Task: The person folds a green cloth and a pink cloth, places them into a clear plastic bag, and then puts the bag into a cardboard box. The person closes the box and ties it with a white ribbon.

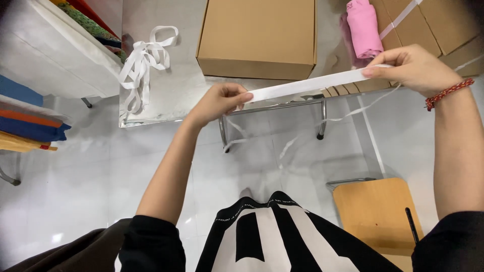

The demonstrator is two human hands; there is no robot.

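White tiled floor below, wooden stool [375, 211] near right; left hand [219, 103] and right hand [416, 68] each pinch an end of a white strip [307, 84] stretched taut between them above table [166, 95]; beyond, cardboard box [257, 35], loose white ribbons [143, 63], pink cloth [364, 27]

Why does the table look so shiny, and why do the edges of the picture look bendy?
Head view: the metal table mirrors bright overhead light, so it glares; the wide lens curves the edges, bending the right hand arm; the white strip between it and the left hand stays sharp, with soft, faint shadows on the floor.
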